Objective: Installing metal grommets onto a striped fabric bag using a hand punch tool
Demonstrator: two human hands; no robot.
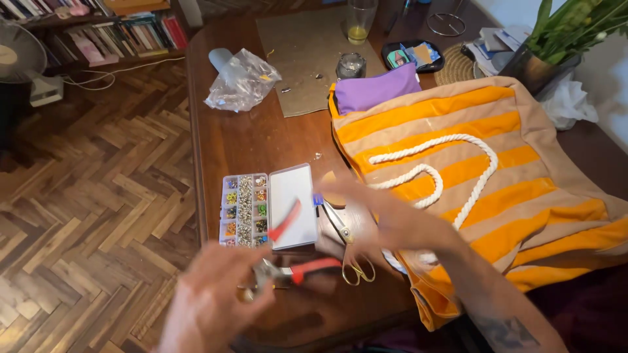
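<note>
Holding red-handled pliers (pixel 288 261) by table edge (pixel 196 196), left hand (pixel 209 307).

One compartment box (pixel 268 208), one red-handled pliers (pixel 291 261), one scissors (pixel 350 252), one striped bag (pixel 484 189), one purple pouch (pixel 376 88), one plastic bag (pixel 242 82), two hands: left (pixel 212 301), right (pixel 386 219).

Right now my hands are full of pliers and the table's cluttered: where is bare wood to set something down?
Bare table lies between the plastic bag, the compartment box and the striped bag. It is crowded around the scissors and the right hand.
</note>
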